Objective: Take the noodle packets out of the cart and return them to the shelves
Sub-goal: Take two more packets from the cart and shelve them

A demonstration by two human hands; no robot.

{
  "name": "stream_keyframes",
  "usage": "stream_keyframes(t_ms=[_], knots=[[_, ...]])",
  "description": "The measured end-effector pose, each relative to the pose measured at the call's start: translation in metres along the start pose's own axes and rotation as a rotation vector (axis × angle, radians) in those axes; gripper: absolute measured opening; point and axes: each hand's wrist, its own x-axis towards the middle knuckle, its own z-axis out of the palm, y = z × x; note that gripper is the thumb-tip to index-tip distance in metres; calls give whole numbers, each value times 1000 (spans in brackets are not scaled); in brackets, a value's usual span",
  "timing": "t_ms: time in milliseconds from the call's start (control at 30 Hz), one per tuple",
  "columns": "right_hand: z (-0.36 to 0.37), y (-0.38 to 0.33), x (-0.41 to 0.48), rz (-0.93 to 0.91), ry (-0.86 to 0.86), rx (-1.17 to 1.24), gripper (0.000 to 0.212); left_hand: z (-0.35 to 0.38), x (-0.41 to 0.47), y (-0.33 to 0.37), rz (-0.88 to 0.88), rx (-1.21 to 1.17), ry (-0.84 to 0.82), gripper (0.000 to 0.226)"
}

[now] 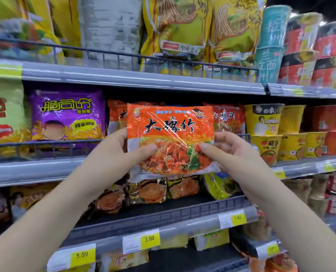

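Observation:
An orange noodle packet (171, 134) with black characters is held upright in front of the middle shelf (45, 169). My left hand (123, 152) grips its lower left edge, thumb on the front. My right hand (228, 152) grips its lower right edge the same way. Behind the packet, matching orange packets (228, 118) stand in a row on that shelf. The cart is out of view.
Purple packets (67, 114) and green ones stand left of the orange row, yellow noodle cups (265, 122) to the right. The top shelf (123, 77) holds yellow bags and tall cups. Lower shelves carry more packets and yellow price tags (149, 239). Wire rails front each shelf.

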Motion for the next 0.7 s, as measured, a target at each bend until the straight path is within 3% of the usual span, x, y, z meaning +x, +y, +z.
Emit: stream_keyframes(t_ms=[67,233,367,433,567,700], knots=[[6,1,26,-20,-28,-36,49,-7,17,-6,-12,42,22,34],[16,3,74,-39,-111,-84,21,-22,49,-12,-36,165,105,39],[27,5,103,-50,-127,-86,22,-30,68,-9,-13,189,192,53],[30,2,116,-58,-140,-80,22,-33,77,-8,-8,180,199,45],[34,-3,144,-112,-207,-95,63,-37,84,1,0,221,243,25],[42,-2,167,-196,-236,-155,63,-43,88,4,24,314,352,29]])
